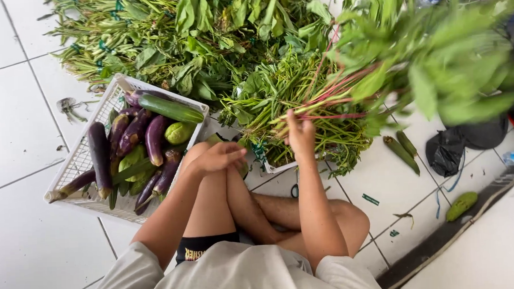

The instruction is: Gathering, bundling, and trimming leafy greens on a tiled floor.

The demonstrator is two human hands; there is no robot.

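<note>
Right hand [300, 134] is clenched around the stems of a leafy bunch with reddish stalks [380, 77], lifted off the white tiled floor [16, 113]. From that fist the bunch runs out toward 2 o'clock, stems at the hand and leaves at the far end, blurred as if moving. Left hand [217, 157] rests loosely on the raised knee, fingers slightly curled and holding nothing, at about 9 o'clock from the right hand and farther from the bunch. A white basket of purple eggplants [120, 149] sits at 9 o'clock again, beyond the left hand. Piled greens [208, 43] fill 12 o'clock. The bunch's leaf tips are cut off by the frame's top right corner, and the right fingertips are hidden among the stems.
</note>
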